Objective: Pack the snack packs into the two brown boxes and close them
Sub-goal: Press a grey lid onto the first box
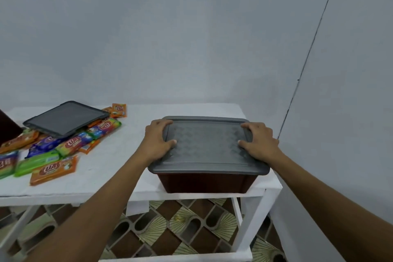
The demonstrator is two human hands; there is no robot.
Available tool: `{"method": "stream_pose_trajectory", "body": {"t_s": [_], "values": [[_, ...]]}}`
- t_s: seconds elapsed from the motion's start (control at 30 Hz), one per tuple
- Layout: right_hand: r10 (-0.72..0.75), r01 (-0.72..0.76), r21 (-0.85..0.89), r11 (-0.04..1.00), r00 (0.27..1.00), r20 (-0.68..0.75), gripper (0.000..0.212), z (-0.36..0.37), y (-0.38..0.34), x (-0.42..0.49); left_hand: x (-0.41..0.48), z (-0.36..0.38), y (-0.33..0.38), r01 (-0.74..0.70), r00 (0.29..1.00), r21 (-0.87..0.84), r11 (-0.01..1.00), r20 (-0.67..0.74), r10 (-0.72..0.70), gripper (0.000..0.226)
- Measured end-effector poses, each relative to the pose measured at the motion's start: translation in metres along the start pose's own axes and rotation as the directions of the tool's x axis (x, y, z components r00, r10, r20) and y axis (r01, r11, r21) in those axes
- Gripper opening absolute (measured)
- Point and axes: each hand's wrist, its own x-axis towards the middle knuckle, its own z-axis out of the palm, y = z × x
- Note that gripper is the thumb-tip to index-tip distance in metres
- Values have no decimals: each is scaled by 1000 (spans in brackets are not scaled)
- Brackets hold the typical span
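A brown box [206, 183] stands at the right front corner of the white table, covered by a grey lid [206, 144]. My left hand [158, 140] presses on the lid's left edge, and my right hand [260, 141] presses on its right edge, both with fingers spread flat. Several snack packs [53, 169] in orange, green and blue lie in a heap at the table's left. A second grey lid [66, 118] lies tilted on top of that heap. The corner of a second brown box [7, 126] shows at the far left edge.
The white table [119, 151] has bare surface between the snack heap and the closed box. Walls stand behind and close to the right. A patterned tiled floor [180, 229] shows under the table's frame.
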Motion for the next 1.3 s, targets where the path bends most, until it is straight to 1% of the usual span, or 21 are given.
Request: {"method": "stream_pose_trajectory", "body": {"t_s": [0.13, 0.2, 0.27, 0.3, 0.37, 0.4, 0.43, 0.47, 0.5, 0.53, 0.57, 0.6, 0.67, 0.73, 0.83, 0.93, 1.03, 1.1, 1.2, 1.3], "values": [[64, -65, 50, 997, 998, 8, 66, 6, 12, -5, -5, -3, -2, 112, 994, 31, 993, -11, -112, 75], [43, -44, 48, 998, 999, 26, 70, 8, 16, -7, -11, -4, -5, 209, 978, -53, 977, 25, -207, 81], [-8, 6, 25, 1000, 997, 80, 70, 10, 16, -10, -16, -3, -6, 309, 950, -151, 939, 92, -298, 86], [-34, 30, 46, 998, 995, 95, 69, 10, 15, -11, -17, -3, -5, 337, 940, -164, 927, 111, -323, 89], [-28, 14, 191, 982, 997, 70, 72, 12, 17, -16, -19, -2, -2, 362, 931, -162, 918, 105, -348, 92], [28, -36, 295, 955, 999, 32, 79, 12, 17, -21, -19, -2, 0, 365, 931, -154, 918, 84, -356, 93], [121, -119, 405, 906, 992, 21, 87, 12, 17, -25, -20, -1, 1, 365, 931, -137, 921, 57, -360, 92], [212, -206, 508, 837, 976, 45, 92, 13, 16, -29, -21, -1, 1, 359, 933, -116, 926, 27, -359, 92], [281, -283, 592, 755, 955, 97, 93, 13, 15, -33, -22, -1, 1, 347, 937, -94, 933, 5, -349, 92], [319, -332, 659, 675, 936, 145, 90, 14, 16, -34, -22, -1, 1, 335, 942, -76, 939, -8, -337, 92], [333, -352, 702, 619, 927, 172, 83, 14, 15, -35, -23, -1, 0, 325, 945, -65, 944, -11, -326, 94], [338, -351, 728, 589, 925, 173, 72, 15, 15, -35, -24, -2, -1, 313, 949, -58, 948, -12, -314, 94], [322, -321, 757, 569, 934, 153, 54, 14, 12, -34, -28, -4, -3, 273, 962, -47, 961, -17, -274, 92], [304, -282, 772, 570, 945, 120, 50, 14, 11, -34, -31, -3, -1, 194, 980, -37, 980, -40, -196, 86], [280, -223, 763, 606, 958, 57, 52, 13, 10, -34, -34, 0, -2, 98, 993, -33, 995, -62, -100, 73], [258, -187, 722, 666, 966, 12, 57, 15, 11, -35, -31, 1, -8, 80, 996, -57, 995, -45, -82, 67], [190, -138, 570, 810, 981, -33, 68, 14, 10, -37, -29, 2, -11, 72, 997, -27, 997, -36, -73, 66], [110, -80, 474, 877, 993, -36, 66, 9, 10, -36, -29, 3, -12, 72, 996, -34, 997, -42, -73, 65], [42, -39, 457, 889, 999, 4, 64, 3, 10, -36, -30, 5, -12, 78, 996, -47, 996, -30, -80, 67], [17, -21, 458, 889, 1000, 13, 70, 10, 12, -46, -36, 7, -12, 83, 996, -88, 993, 43, -79, 74]]}}
